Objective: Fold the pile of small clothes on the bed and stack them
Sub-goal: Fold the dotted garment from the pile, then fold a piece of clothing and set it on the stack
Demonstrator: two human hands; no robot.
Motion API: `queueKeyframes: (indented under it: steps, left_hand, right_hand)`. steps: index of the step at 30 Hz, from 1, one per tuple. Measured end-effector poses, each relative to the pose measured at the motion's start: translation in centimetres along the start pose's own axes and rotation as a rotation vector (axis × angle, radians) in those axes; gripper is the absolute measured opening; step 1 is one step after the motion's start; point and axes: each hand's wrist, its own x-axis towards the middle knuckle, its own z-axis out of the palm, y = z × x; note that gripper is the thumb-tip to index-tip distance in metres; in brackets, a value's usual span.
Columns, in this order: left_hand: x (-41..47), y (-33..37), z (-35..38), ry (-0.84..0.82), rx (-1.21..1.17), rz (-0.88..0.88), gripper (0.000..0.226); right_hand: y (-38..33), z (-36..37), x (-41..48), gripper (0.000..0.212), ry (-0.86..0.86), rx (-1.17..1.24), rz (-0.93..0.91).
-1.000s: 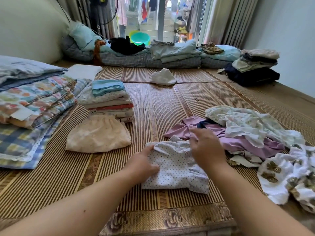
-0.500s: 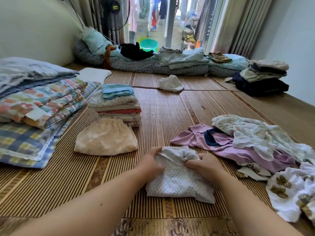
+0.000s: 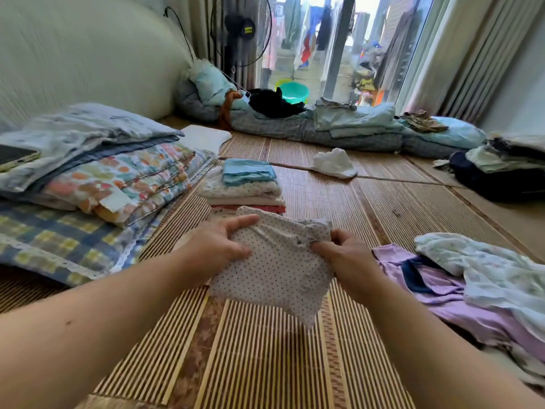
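Note:
A folded white garment with small dark dots (image 3: 280,270) hangs in the air above the bamboo mat (image 3: 265,349). My left hand (image 3: 218,243) grips its left edge with the thumb on top. Its upper right corner is pinched by my right hand (image 3: 342,252). Just behind it stands the stack of folded small clothes (image 3: 244,184), topped by a light blue piece. The unfolded pile (image 3: 472,284) lies at the right: a purple garment under pale printed ones. The garment hides the peach piece that lay in front of the stack.
Folded quilts and a checked blanket (image 3: 73,202) fill the left side, with a phone (image 3: 14,156) on top. A white cloth (image 3: 333,163) lies further back on the mat. Rolled bedding (image 3: 324,128) lines the far edge, and dark folded clothes (image 3: 501,169) sit at the right.
Both hands gathered the dotted garment off the mat and lifted it up and forward toward the folded stack. The view tilted up.

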Motion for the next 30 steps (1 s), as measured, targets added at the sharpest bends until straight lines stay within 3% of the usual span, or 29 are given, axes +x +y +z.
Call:
queueKeyframes:
  steps: [6, 9, 12, 15, 19, 23, 26, 30]
  left_hand:
    - [3.9, -1.0, -7.5, 0.147, 0.035, -0.143, 0.061]
    - [5.9, -3.4, -8.8, 0.164, 0.360, -0.198, 0.065]
    - [6.9, -5.7, -9.0, 0.101, 0.782, -0.283, 0.073]
    - [7.1, -7.1, -8.8, 0.054, 0.827, -0.310, 0.072]
    - [6.6, -7.3, -8.3, 0.014, 0.891, -0.312, 0.074]
    - [5.3, -6.8, -8.3, -0.019, 0.894, -0.410, 0.082]
    - [4.0, -5.9, -7.2, 0.075, 1.045, -0.387, 0.095]
    - [2.9, -3.5, -2.5, 0.188, 1.132, -0.126, 0.089]
  right_hand:
    - [-0.1, 6.9, 9.5, 0.008, 0.049, -0.125, 0.071]
    - [2.0, 9.3, 13.0, 0.024, 0.107, -0.413, 0.069]
    - [4.3, 10.8, 13.5, 0.038, 0.019, -0.723, -0.026]
    - [6.0, 11.0, 13.6, 0.048, -0.097, -1.007, -0.074]
    - [6.4, 10.8, 12.5, 0.056, -0.198, -1.034, 0.070]
    - [5.3, 10.5, 10.9, 0.063, -0.281, -0.984, 0.084]
    - [4.9, 9.7, 9.1, 0.077, -0.190, -0.831, 0.054]
    - [3.5, 5.7, 4.4, 0.084, -0.014, -0.762, -0.052]
